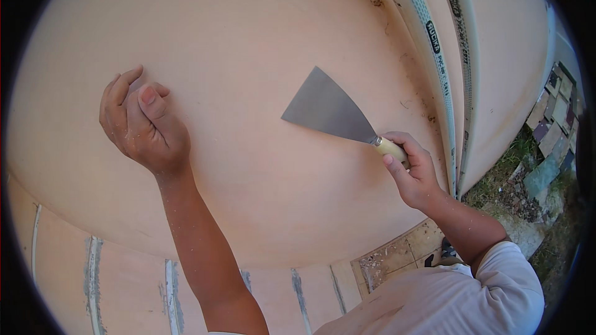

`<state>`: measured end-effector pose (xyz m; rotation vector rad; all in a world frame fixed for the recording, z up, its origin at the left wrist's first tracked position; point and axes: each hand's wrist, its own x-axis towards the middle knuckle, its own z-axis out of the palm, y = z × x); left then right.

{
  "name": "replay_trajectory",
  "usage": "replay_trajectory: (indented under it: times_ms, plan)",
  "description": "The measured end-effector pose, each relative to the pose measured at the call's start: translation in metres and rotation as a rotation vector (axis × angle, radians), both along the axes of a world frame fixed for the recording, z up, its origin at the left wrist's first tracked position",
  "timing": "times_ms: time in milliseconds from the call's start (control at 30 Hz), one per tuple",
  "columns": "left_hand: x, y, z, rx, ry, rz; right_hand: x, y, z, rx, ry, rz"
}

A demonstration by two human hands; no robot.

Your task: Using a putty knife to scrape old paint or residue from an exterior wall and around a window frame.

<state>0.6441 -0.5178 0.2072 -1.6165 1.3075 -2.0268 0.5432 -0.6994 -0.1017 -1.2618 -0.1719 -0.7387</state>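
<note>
My right hand [416, 170] grips a putty knife by its pale wooden handle [391, 149]. The wide grey metal blade [329, 108] points up and to the left, in front of a smooth peach-coloured wall [236, 37]. Whether the blade touches the wall I cannot tell. Farther left, my left hand [146, 121] is raised near the same wall, its fingers loosely curled and apart, with nothing visible in it. Small pale specks dot both forearms.
Two pale pipes [428, 31] run up the wall at the right, with brown stains beside them. Lower left, a peach surface carries strips with grey filler [93, 279]. Dusty floor tiles [397, 257] lie below. Broken tile pieces [555, 115] and grass are at the far right.
</note>
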Motion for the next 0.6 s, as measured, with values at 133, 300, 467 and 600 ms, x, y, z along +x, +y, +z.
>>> replay_trajectory:
  times_ms: [133, 300, 467, 600]
  plan:
    - [0.001, -0.005, -0.006, -0.046, 0.083, -0.028, -0.028, -0.010, -0.043, 0.013, 0.133, -0.015]
    - [-0.004, 0.002, 0.002, -0.103, 0.070, -0.006, -0.023, -0.036, 0.008, 0.064, 0.131, 0.024]
    - [-0.001, -0.005, -0.001, -0.071, 0.072, 0.002, -0.014, -0.039, -0.005, 0.195, 0.119, 0.082]
    - [-0.004, -0.020, -0.003, -0.080, -0.020, 0.142, -0.015, -0.035, 0.000, 0.279, 0.133, 0.150]
